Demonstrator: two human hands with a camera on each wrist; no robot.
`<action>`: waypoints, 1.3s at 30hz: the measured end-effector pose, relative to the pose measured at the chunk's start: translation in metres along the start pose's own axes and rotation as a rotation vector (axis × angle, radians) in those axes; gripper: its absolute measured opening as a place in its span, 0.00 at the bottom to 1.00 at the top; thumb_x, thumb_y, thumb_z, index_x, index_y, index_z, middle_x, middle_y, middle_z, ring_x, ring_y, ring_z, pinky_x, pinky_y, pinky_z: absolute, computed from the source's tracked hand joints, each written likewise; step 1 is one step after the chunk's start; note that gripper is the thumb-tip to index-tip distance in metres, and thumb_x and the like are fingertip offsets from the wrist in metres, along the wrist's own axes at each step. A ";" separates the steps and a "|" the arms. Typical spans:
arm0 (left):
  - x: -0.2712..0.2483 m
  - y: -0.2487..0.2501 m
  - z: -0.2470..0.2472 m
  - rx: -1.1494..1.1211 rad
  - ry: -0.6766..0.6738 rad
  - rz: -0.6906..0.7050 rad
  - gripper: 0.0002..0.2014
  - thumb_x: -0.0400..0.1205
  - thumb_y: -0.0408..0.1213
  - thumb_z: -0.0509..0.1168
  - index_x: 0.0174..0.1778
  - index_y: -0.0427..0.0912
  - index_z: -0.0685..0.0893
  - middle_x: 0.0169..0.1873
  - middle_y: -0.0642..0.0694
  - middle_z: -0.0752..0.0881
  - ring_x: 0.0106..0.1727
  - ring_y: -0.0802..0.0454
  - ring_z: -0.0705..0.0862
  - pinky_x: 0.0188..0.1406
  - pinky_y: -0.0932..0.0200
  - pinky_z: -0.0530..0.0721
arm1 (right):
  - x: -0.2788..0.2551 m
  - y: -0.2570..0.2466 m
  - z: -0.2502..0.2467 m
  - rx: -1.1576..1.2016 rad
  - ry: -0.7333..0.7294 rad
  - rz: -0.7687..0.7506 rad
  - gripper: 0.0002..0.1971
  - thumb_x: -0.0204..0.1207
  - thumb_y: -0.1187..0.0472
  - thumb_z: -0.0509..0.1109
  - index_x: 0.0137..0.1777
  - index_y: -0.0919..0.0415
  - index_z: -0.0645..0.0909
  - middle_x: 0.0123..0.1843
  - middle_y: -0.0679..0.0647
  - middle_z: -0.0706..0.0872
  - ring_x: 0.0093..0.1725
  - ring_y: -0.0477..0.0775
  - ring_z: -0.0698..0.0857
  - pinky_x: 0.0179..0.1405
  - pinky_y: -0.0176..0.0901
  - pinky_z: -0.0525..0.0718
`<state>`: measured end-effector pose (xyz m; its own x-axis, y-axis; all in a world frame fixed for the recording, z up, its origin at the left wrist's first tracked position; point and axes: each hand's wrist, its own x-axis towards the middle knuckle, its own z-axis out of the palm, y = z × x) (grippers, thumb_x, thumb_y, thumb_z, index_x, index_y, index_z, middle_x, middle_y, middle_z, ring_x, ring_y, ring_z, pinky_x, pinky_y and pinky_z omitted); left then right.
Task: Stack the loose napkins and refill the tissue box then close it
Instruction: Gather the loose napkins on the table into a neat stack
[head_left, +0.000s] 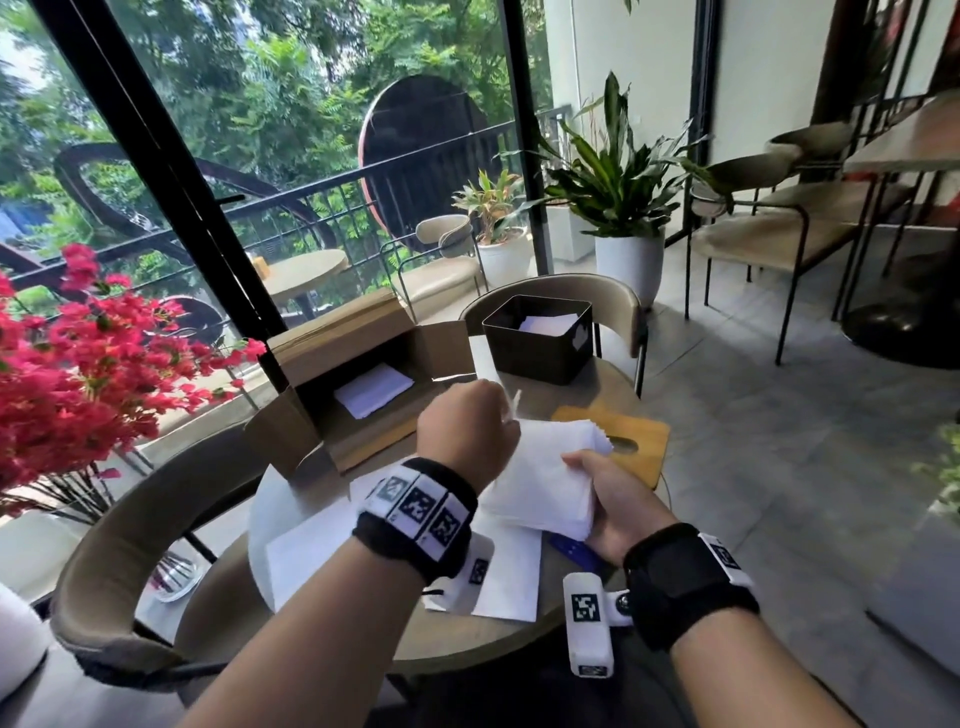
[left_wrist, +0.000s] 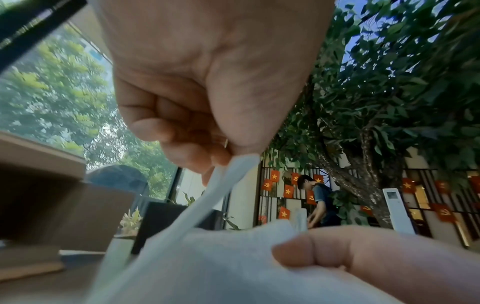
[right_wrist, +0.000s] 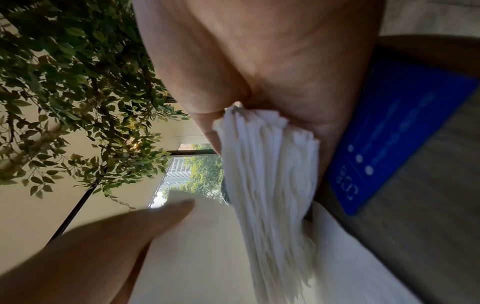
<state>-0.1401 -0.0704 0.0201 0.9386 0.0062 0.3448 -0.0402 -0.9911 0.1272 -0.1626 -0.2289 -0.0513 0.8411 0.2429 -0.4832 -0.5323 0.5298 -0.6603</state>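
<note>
My right hand (head_left: 597, 486) grips a thick stack of white napkins (head_left: 545, 478) above the round table, thumb on top; the stack's edges (right_wrist: 270, 164) fan out in the right wrist view. My left hand (head_left: 467, 421) pinches a single napkin (left_wrist: 221, 195) at the stack's far left corner, fingers curled. The black tissue box (head_left: 540, 338) stands open at the table's far side with some napkins inside. Its wooden lid (head_left: 628, 441) with an oval slot lies flat beyond the stack.
An open cardboard carton (head_left: 363, 384) holding white napkins lies on its side at the left. Loose white napkins (head_left: 322, 551) and a blue card (head_left: 576, 553) lie on the table (head_left: 467, 644). Chairs surround the table; red flowers (head_left: 78, 364) stand at the left.
</note>
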 end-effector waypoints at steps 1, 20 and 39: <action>0.003 0.006 0.008 -0.025 -0.030 0.017 0.03 0.76 0.45 0.67 0.41 0.52 0.83 0.46 0.52 0.89 0.51 0.45 0.87 0.40 0.57 0.74 | 0.001 0.001 -0.001 -0.004 -0.001 0.002 0.13 0.85 0.61 0.70 0.65 0.66 0.86 0.60 0.69 0.94 0.62 0.69 0.91 0.63 0.63 0.90; -0.017 0.045 0.041 -0.288 -0.168 0.194 0.32 0.76 0.47 0.72 0.78 0.56 0.76 0.47 0.55 0.93 0.55 0.52 0.88 0.53 0.51 0.87 | 0.006 -0.003 -0.011 0.223 -0.197 0.002 0.33 0.91 0.38 0.52 0.76 0.62 0.84 0.70 0.69 0.90 0.70 0.68 0.88 0.74 0.63 0.83; -0.015 -0.090 0.019 -0.355 -0.291 0.019 0.14 0.73 0.55 0.77 0.51 0.56 0.89 0.46 0.59 0.90 0.46 0.59 0.88 0.52 0.49 0.89 | 0.014 0.002 -0.010 0.082 -0.017 0.032 0.14 0.86 0.65 0.71 0.68 0.69 0.82 0.62 0.69 0.93 0.61 0.69 0.92 0.58 0.61 0.90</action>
<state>-0.1439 0.0163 -0.0139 0.9917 -0.0996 0.0811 -0.1257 -0.8833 0.4516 -0.1533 -0.2325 -0.0648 0.8258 0.2742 -0.4928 -0.5498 0.5863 -0.5950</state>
